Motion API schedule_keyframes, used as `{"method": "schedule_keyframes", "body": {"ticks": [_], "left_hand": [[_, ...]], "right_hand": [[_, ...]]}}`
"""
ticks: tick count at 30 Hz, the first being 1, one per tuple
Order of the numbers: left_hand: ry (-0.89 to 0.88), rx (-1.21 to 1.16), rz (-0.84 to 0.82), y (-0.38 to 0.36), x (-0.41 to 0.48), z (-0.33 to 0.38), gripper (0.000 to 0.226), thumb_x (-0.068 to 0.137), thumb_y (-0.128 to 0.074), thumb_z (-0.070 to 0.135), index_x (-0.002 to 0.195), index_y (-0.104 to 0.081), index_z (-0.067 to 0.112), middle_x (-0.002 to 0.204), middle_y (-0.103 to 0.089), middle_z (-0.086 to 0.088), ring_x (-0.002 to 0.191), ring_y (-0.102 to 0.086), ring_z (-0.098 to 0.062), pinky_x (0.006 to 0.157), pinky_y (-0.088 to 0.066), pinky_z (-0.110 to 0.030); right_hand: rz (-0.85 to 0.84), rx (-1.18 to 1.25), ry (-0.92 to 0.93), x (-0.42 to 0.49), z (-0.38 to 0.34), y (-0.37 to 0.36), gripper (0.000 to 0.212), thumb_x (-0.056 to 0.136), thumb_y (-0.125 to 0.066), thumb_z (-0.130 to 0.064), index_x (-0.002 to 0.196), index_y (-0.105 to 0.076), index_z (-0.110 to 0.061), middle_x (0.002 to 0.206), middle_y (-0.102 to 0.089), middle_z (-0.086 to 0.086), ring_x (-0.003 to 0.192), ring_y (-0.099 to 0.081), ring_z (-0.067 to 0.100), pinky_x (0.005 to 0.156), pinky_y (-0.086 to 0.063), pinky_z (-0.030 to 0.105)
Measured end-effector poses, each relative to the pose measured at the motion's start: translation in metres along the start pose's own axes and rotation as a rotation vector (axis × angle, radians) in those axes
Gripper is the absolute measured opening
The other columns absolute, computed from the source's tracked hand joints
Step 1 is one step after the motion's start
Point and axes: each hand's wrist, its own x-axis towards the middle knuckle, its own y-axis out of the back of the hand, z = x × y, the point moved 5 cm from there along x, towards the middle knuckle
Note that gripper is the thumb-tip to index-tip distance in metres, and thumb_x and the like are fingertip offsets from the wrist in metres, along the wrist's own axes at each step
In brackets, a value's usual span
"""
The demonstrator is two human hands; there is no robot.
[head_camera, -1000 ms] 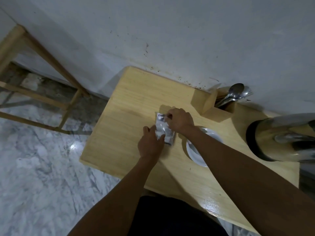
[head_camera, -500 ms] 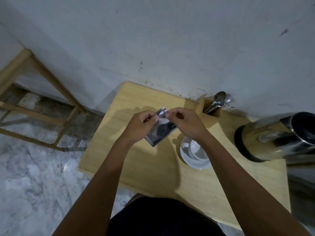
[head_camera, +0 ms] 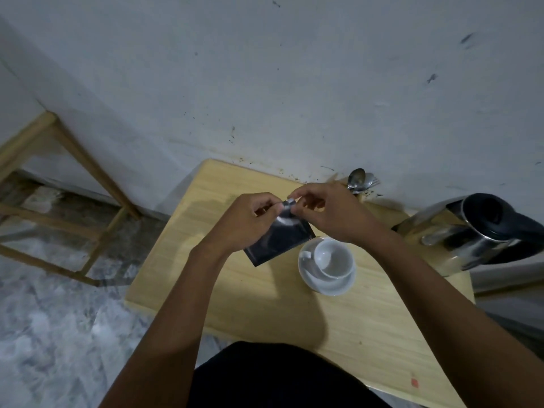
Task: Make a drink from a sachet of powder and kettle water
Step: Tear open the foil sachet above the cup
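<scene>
The pale wooden tabletop (head_camera: 265, 304) against the wall carries a shiny steel kettle with a black lid (head_camera: 471, 231) at its right end, a white ceramic cup on its saucer (head_camera: 331, 260) nearer the middle, and some metal spoons (head_camera: 357, 181) at the back. Above it, just left of the cup, hangs the dark foil sachet of powder (head_camera: 279, 237) — light, thin and crinkly, probably slick, best pinched at its sealed top edge. The left hand (head_camera: 247, 222) and right hand (head_camera: 329, 210) both nip that top edge between thumb and fingertips, close together, seemingly set to tear it open — the bottom corner dangles free
</scene>
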Motion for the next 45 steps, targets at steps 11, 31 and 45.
{"method": "schedule_keyframes", "body": {"ticks": [11, 31, 45], "left_hand": [[-0.068, 0.043, 0.043, 0.006, 0.001, 0.013, 0.018, 0.096, -0.053, 0.023, 0.095, -0.070, 0.017, 0.087, -0.071, -0.006, 0.080, -0.064, -0.022, 0.069, -0.050, -0.036], [-0.171, 0.168, 0.089, 0.005, 0.007, 0.025, 0.017, 0.096, -0.050, 0.022, 0.087, -0.064, 0.024, 0.071, -0.062, 0.006, 0.063, -0.051, -0.006, 0.060, -0.041, -0.022], [-0.073, -0.059, 0.147, 0.005, 0.006, 0.033, 0.022, 0.095, -0.051, 0.016, 0.081, -0.067, 0.011, 0.071, -0.066, 0.004, 0.057, -0.052, 0.001, 0.056, -0.039, -0.012]], "right_hand": [[0.001, -0.104, 0.032, 0.007, -0.016, 0.013, 0.004, 0.086, -0.069, -0.038, 0.085, -0.072, -0.034, 0.077, -0.071, -0.017, 0.076, -0.066, -0.001, 0.076, -0.058, 0.039], [-0.038, -0.428, 0.091, 0.017, -0.037, 0.026, 0.009, 0.089, -0.064, -0.040, 0.089, -0.071, -0.034, 0.078, -0.064, -0.017, 0.080, -0.062, 0.008, 0.067, -0.046, 0.029], [0.133, -0.435, 0.341, 0.001, -0.047, 0.019, 0.007, 0.086, -0.066, -0.010, 0.081, -0.070, -0.006, 0.078, -0.068, 0.007, 0.076, -0.057, 0.024, 0.065, -0.033, 0.028]]}}
